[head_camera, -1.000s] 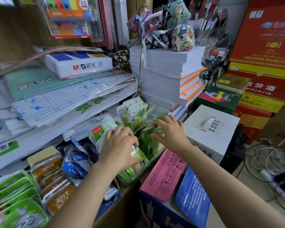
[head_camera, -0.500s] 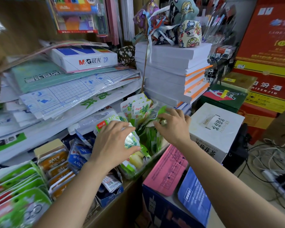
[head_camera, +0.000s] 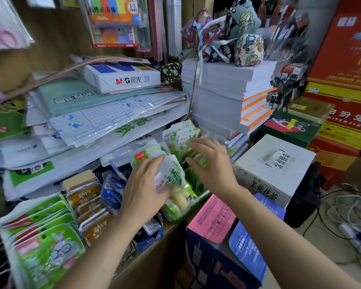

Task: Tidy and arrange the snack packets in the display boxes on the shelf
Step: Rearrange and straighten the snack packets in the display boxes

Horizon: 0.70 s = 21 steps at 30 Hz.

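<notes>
Soft, even light is spreading over all I am looking at

I am seeing the white paper stack (head_camera: pixel 221 97) glowing brightest, almost washing out, while the plastic sleeves (head_camera: pixel 117 115) are throwing back pale glare; shadows under my left hand (head_camera: pixel 144 188), on the white packet (head_camera: pixel 172 174), are lying faint and soft-edged. The wide lens is bowing straight lines near the edges, the green packets (head_camera: pixel 40 238) at lower left are smearing into blur, and the red cartons (head_camera: pixel 346 59) at far right are looking hazy
</notes>
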{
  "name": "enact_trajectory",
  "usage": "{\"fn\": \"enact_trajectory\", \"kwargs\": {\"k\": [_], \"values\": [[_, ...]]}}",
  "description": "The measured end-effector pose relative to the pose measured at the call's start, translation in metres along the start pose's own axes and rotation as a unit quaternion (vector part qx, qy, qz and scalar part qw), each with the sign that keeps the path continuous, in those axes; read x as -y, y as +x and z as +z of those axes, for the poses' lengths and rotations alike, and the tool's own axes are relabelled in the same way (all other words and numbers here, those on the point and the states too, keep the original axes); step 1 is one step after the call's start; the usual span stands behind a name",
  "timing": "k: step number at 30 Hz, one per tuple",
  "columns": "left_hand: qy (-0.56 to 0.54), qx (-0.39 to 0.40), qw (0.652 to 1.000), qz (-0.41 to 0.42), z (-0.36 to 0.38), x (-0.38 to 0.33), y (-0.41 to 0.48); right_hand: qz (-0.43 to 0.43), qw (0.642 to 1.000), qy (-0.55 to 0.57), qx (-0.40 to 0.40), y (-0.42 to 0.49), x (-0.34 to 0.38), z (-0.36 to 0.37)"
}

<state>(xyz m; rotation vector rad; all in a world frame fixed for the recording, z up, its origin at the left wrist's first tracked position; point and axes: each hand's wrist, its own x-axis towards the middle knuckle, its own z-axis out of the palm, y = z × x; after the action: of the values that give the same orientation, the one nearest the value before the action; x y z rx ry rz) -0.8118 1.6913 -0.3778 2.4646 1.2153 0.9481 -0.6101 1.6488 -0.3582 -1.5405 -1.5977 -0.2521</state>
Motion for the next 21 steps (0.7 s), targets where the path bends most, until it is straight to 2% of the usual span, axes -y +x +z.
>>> {"fn": "enact_trajectory", "kwargs": {"k": [3, 6, 8, 10, 14, 16, 18, 21], "values": [[0.026, -0.038, 0.998, -0.044, -0.002, 0.002, -0.009, 0.099, 0.977, 0.159, 0.105, -0.010, 0.022, 0.002], [0.045, -0.069, 0.992, -0.097, -0.005, 0.008, -0.013, 0.182, 0.932, 0.206, 0.236, -0.014, 0.019, 0.009], [-0.004, -0.042, 0.989, -0.144, -0.006, 0.010, -0.015, 0.236, 0.896, 0.246, 0.282, -0.015, 0.017, 0.016], [-0.051, -0.006, 0.984, -0.168, -0.007, 0.011, -0.016, 0.266, 0.874, 0.279, 0.294, -0.017, 0.022, 0.026], [-0.082, 0.008, 0.991, -0.103, -0.012, 0.016, -0.014, 0.211, 0.912, 0.239, 0.257, -0.022, 0.026, 0.044], [-0.079, -0.002, 0.993, -0.083, -0.013, 0.023, -0.011, 0.196, 0.919, 0.249, 0.232, -0.021, 0.027, 0.043], [-0.071, -0.007, 0.993, -0.090, -0.014, 0.029, -0.008, 0.213, 0.910, 0.283, 0.214, -0.021, 0.026, 0.041], [-0.005, -0.018, 0.996, -0.085, -0.011, 0.031, -0.001, 0.237, 0.904, 0.295, 0.201, -0.018, 0.025, 0.039]]}}
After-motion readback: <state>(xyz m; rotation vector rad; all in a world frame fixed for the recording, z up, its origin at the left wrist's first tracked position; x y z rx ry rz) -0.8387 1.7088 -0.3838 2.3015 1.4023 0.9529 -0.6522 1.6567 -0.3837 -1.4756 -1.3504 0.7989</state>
